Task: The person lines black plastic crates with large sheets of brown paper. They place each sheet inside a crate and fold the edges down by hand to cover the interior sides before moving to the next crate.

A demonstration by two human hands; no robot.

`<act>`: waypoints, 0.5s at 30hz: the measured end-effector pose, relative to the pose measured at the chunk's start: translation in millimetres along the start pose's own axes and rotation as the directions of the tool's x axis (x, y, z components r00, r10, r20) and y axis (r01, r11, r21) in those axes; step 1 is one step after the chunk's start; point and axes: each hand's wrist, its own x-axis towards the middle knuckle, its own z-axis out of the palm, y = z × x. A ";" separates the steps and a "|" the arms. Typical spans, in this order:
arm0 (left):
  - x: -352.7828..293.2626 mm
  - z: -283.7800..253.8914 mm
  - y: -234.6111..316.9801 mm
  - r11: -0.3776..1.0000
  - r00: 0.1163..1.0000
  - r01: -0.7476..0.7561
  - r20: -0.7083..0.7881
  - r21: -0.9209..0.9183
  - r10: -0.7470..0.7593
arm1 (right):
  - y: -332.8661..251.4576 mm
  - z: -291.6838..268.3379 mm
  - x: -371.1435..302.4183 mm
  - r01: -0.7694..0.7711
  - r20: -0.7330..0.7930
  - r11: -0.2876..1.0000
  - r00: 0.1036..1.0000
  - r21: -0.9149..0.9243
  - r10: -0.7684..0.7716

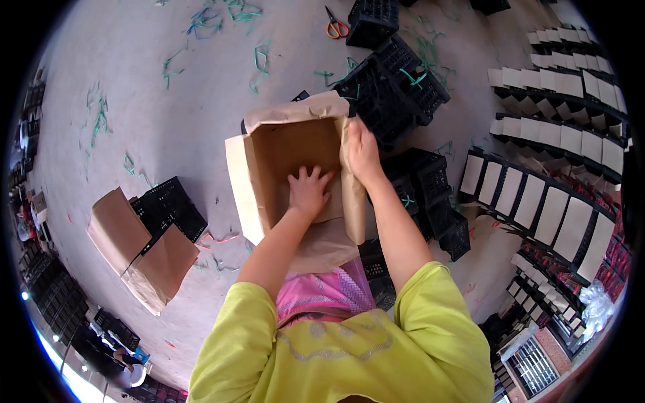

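Note:
In front of me stands a crate lined with brown paper (237, 181), the paper folded out over its rim; only dark bits of the crate show at the far corners. My left hand (310, 192) reaches inside, fingers spread flat against the paper bottom. At the right wall, my right hand (363, 153) grips the edge of the brown paper where it folds over the rim. Left of me on the floor, a stack of brown paper sheets (144, 252) lies bent over a black plastic crate (176, 209).
Black plastic crates (393, 87) lie piled at the far right, with more crates (430, 191) nearer my right arm. Orange-handled scissors (337, 28) and green strapping scraps (261, 64) lie on the concrete floor. Rows of paper-lined crates (552, 213) stand along the right.

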 end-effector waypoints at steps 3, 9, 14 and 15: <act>-0.7 18.4 0.1 0.999 1.000 0.004 -0.024 0.035 -0.003 | 23.7 -9.2 -68.2 0.005 0.052 1.000 0.999 0.006 -0.005; 8.2 -3.7 9.9 0.946 0.992 0.112 0.088 -0.303 -0.090 | 48.2 -37.5 -219.3 -0.371 0.279 0.929 0.891 -0.006 0.358; 32.9 -73.7 28.5 0.445 0.939 -0.017 -0.167 -0.895 -0.299 | 40.0 -35.5 -208.7 -0.332 0.274 0.943 0.907 0.004 0.319; 30.1 -77.7 38.9 0.551 0.921 -0.010 -0.223 -0.835 -0.320 | 40.7 -34.4 -210.0 -0.341 0.260 0.940 0.908 0.000 0.329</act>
